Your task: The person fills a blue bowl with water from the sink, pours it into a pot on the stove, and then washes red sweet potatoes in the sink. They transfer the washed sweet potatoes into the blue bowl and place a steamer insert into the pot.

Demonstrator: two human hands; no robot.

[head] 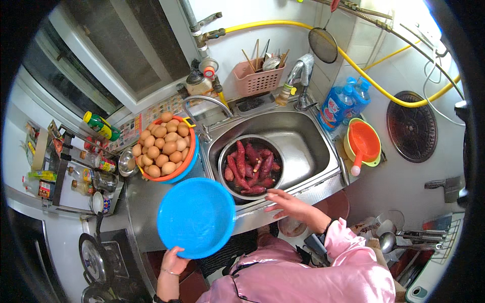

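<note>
My left hand grips the near rim of a blue plastic basin, tilted toward me over the counter's front edge; I see nothing inside it. My right hand is held over the sink's front edge with fingers apart and nothing in them. Just beyond its fingertips, a round metal bowl in the stainless steel sink holds red-skinned sweet potatoes in dark water. Left of the sink, an orange basket heaped with brown eggs rests in another blue basin.
Two faucets rise behind the sink. Blue detergent bottles and an orange ladle in a green-rimmed bowl stand to the right. Seasoning bottles and a lidded pan are at left. A pink utensil basket hangs behind.
</note>
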